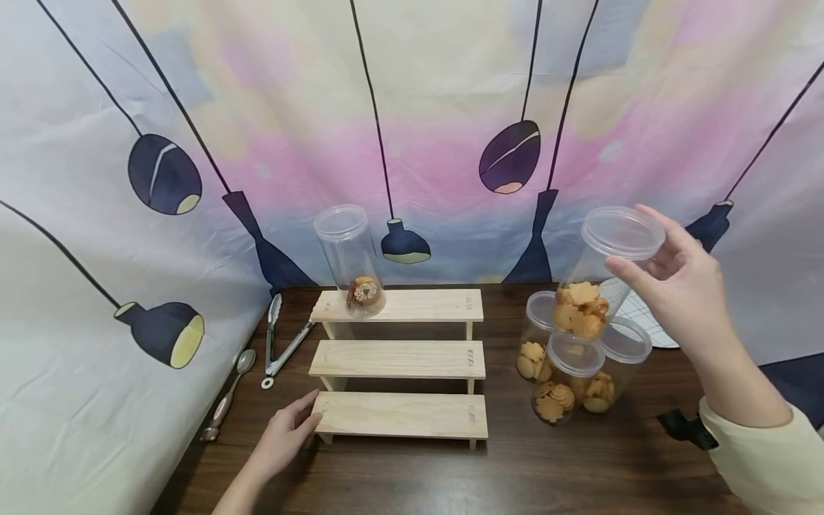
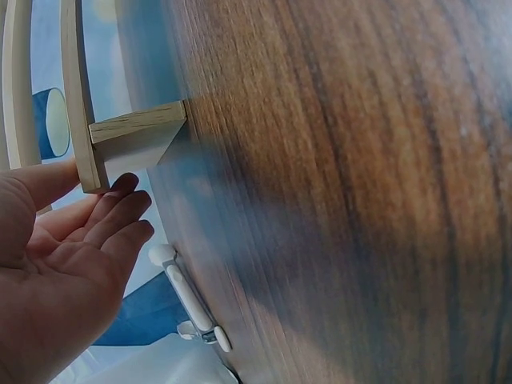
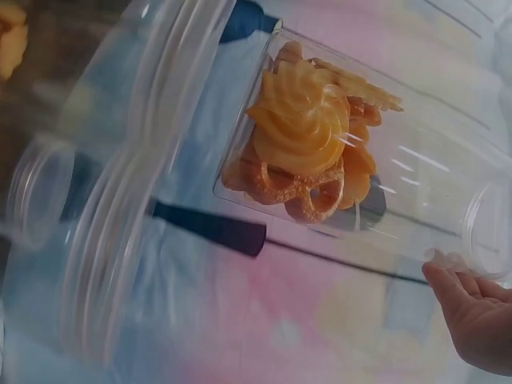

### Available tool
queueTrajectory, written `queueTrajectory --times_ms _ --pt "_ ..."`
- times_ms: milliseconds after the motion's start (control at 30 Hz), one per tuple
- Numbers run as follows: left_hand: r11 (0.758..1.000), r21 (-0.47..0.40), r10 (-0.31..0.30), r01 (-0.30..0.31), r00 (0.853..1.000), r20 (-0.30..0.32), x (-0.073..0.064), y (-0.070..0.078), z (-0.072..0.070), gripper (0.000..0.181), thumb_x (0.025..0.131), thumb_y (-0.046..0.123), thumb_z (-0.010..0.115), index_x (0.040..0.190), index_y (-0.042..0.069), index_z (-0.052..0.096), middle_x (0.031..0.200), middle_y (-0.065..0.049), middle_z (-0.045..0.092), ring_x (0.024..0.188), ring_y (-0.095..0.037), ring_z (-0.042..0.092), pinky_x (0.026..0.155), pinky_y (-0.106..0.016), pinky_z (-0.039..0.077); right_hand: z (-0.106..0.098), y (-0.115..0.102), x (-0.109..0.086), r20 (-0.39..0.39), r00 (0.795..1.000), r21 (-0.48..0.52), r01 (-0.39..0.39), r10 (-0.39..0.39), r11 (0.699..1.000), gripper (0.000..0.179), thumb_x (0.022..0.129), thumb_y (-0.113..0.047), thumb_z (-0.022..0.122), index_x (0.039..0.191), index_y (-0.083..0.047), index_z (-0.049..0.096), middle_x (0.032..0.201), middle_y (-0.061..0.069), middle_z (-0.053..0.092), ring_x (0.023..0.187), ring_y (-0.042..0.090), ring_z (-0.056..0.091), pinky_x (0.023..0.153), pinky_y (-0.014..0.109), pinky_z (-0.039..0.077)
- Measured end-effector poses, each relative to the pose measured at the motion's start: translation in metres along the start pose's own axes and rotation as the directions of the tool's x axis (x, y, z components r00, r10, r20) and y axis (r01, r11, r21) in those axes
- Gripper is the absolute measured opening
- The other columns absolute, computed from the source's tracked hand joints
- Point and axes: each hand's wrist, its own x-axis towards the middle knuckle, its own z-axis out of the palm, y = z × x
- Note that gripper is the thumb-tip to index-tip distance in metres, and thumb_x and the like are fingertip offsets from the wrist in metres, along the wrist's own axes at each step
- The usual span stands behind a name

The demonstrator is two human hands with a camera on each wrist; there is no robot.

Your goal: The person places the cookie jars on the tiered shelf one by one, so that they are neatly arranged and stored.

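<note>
My right hand [image 1: 689,286] grips a clear jar [image 1: 582,279] by its lid and holds it up over the other jars. Cookies fill the jar's lower part; in the right wrist view a swirled cookie [image 3: 304,120] and a pretzel-shaped one show through the wall. My left hand [image 1: 286,433] pinches the left end of the lowest step of a three-step wooden stand [image 1: 402,415], thumb on top and fingers beneath, as the left wrist view shows. Another clear jar [image 1: 347,247] with a few cookies stands at the left of the top step.
Three lidded cookie jars [image 1: 575,355] cluster right of the stand. Metal tongs [image 1: 286,357] and a spoon [image 1: 228,397] lie at the left. A white gridded sheet [image 1: 650,322] lies behind the jars. A printed cloth [image 1: 438,143] hangs behind the dark wooden table [image 1: 547,472].
</note>
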Motion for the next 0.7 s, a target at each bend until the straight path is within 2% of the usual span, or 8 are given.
queueTrajectory --times_ms 367,700 --pt "1.0 0.002 -0.003 0.003 1.0 -0.005 0.0 -0.002 0.003 0.046 0.098 0.011 0.058 0.136 -0.012 0.045 0.131 -0.028 0.052 0.117 -0.035 0.054 0.092 -0.042 0.047 0.038 -0.012 0.009 0.1 0.992 0.108 0.067 -0.078 0.992 0.07 0.085 -0.011 0.076 0.146 -0.021 0.044 0.129 0.012 0.055 0.114 0.013 0.056 0.089 0.016 0.044" --pt "1.0 0.004 -0.006 0.006 1.0 -0.008 -0.001 0.0 0.002 0.046 0.098 0.011 0.058 0.136 -0.012 0.045 0.131 -0.028 0.052 0.116 -0.034 0.055 0.091 -0.042 0.047 0.071 -0.022 0.022 0.159 0.986 0.239 0.004 -0.043 0.971 0.072 0.084 -0.019 0.078 0.146 -0.023 0.043 0.131 0.01 0.055 0.118 0.02 0.055 0.094 0.022 0.044"
